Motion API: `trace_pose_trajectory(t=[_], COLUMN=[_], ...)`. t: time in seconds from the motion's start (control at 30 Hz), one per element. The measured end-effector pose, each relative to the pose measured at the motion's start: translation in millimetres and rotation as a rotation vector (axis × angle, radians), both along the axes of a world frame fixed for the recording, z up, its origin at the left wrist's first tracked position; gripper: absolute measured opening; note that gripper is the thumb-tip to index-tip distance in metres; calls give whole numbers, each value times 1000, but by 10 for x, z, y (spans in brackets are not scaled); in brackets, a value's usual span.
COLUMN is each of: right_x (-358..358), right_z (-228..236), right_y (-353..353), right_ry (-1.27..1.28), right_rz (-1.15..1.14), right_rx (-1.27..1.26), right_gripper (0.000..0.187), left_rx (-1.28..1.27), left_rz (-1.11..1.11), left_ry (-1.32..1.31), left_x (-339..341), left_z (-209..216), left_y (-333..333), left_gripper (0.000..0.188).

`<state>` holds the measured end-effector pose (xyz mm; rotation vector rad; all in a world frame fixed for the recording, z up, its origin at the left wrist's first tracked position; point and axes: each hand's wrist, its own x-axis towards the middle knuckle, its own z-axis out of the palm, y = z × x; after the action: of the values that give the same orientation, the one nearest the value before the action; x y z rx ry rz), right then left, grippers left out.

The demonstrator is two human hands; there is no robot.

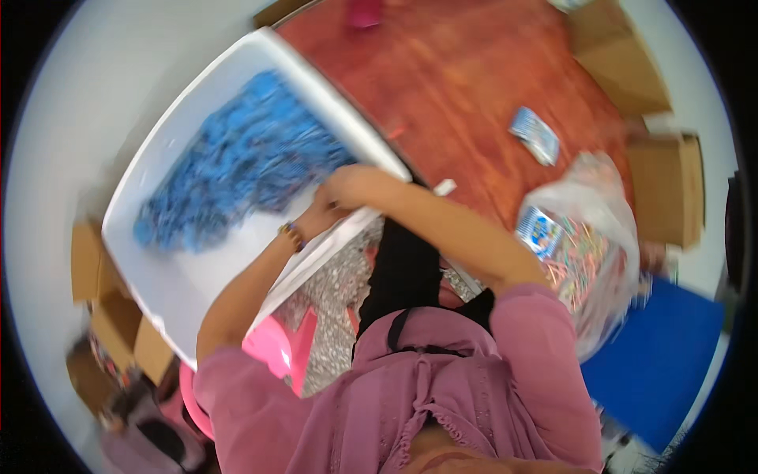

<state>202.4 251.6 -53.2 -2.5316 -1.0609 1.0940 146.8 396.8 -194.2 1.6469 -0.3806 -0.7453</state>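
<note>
My left hand, with a beaded bracelet on its wrist, and my right hand meet over the near right rim of a large white tub. Both look closed, fingers bent in toward each other. Blur and the hands themselves hide whatever is between them. Inside the tub, just beyond my hands, lies a heaped mass of small blue pieces, some darker; their kind is too blurred to tell.
Right of the tub stands a reddish wooden table with a blue-and-white packet. A clear plastic bag holds many thin pastel pieces and another packet. Cardboard boxes, a blue panel and a pink plastic seat stand around.
</note>
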Motion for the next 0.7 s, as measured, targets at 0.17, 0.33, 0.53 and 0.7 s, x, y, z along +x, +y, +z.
trace_pose_trajectory(t=[0.17, 0.33, 0.53, 0.7], right_x=[-385, -1158, -2142, -2132], right_z=[870, 1105, 843, 642], right_y=[-276, -1849, -3560, -3616], right_ry=[-303, -713, -807, -614], right_rz=[-277, -763, -1395, -1528], right_rx=[377, 483, 254, 376], right_gripper=[17, 19, 20, 33], left_rx=[163, 262, 712, 466], left_rz=[-18, -220, -316, 220], left_ry=[-85, -92, -380, -633], left_x=[-88, 35, 83, -18], left_z=[-172, -56, 1412, 2196], left_y=[437, 663, 213, -457], left_gripper=[53, 56, 27, 17])
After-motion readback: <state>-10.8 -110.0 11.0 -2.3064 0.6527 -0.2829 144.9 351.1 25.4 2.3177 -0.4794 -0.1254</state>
